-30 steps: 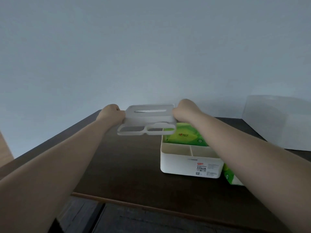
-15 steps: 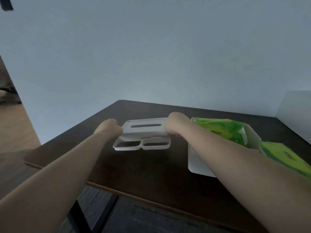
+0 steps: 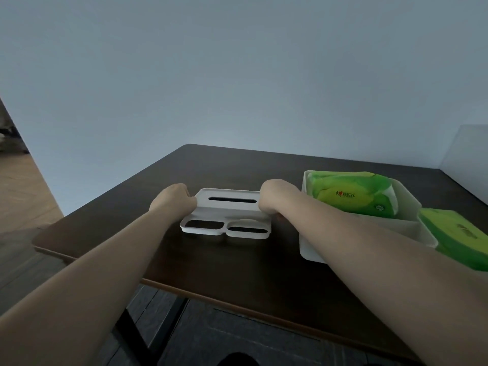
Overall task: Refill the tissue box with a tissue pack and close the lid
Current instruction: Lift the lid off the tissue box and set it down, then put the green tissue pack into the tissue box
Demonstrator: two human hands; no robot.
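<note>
White plastic lid (image 3: 229, 210) sits low over the dark tabletop (image 3: 237, 265), left of the box (image 3: 314, 249) and apart from it — whether it touches the wood or hangs just above, cannot tell. Long slot across its far half, two rounded cutouts along the near edge. Left hand (image 3: 173, 200) is curled into a fist on the lid's left end, fingers wrapped round the edge. Right hand (image 3: 274, 195) likewise clamped on the right end, knuckles up; fingertips hidden under the lid. Both forearms reach in from the near edge.

Box is white, lid off, toward the tabletop's right side, its near left corner facing the camera. Green pack (image 3: 353, 198) lies in the far, larger compartment, tilted and sticking up above the rim, wrapper crinkled, with a red logo on a yellow-green patch. A divider wall closes off the narrower near compartment; its contents are hidden by the right forearm.

Second pack (image 3: 459, 233) — also green — lies on the tabletop just beside the box's right wall, cut off by the frame edge. Whether it touches the box is unclear.

Pale wall (image 3: 237, 88) behind the far edge. Dark floor (image 3: 224, 336) below the near edge, a black table leg (image 3: 137, 328) showing there.
</note>
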